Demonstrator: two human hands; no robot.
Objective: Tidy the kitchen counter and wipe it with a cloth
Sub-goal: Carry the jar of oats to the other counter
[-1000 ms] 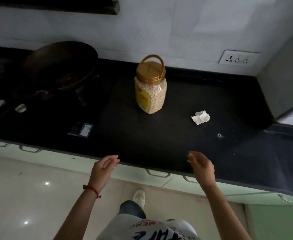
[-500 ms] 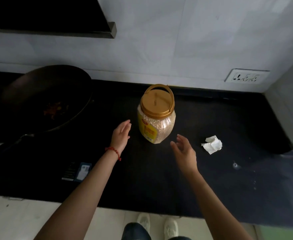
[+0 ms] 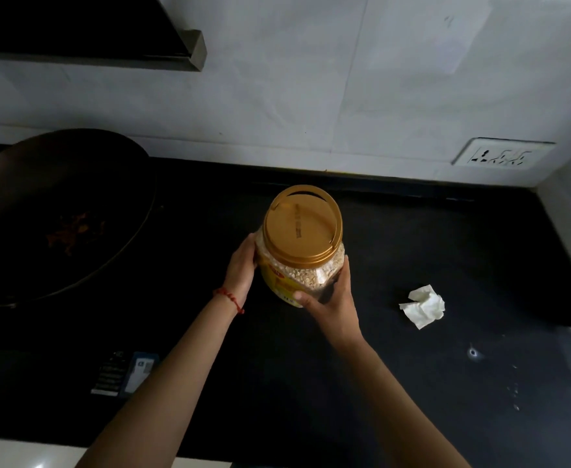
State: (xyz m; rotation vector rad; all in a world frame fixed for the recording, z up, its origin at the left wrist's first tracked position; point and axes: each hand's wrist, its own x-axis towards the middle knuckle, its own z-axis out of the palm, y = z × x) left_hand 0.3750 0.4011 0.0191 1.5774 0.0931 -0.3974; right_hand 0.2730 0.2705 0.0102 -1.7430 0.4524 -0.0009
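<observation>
Tidying is only just getting under way, judging by how much is sitting out on the counter [image 3: 395, 251]. Both hands are gripping the jar [image 3: 300, 251], a clear plastic tub of pale grain with a gold lid, standing near the middle of the dark worktop: the left hand [image 3: 241, 268] is pressing flat against its left wall with the fingers wrapping round out of sight, and the right hand [image 3: 333, 304] is cupping the near right side, thumb lying across the yellow label. Whether the base is touching the surface or lifting clear is hard to tell from above.

Nothing else appears to be dealt with so far. A crumpled paper scrap [image 3: 422, 307] is lying well to the right of the jar, a small dark packet [image 3: 124, 374] is sitting near the front edge on the left, and a wok [image 3: 58, 211] with some reddish leftovers in it is occupying the far left. Pale specks [image 3: 513, 386] are showing on the surface at the right (crumbs or drops, too small to say). No cloth is showing anywhere, so the wiping half is looking wholly undone.
</observation>
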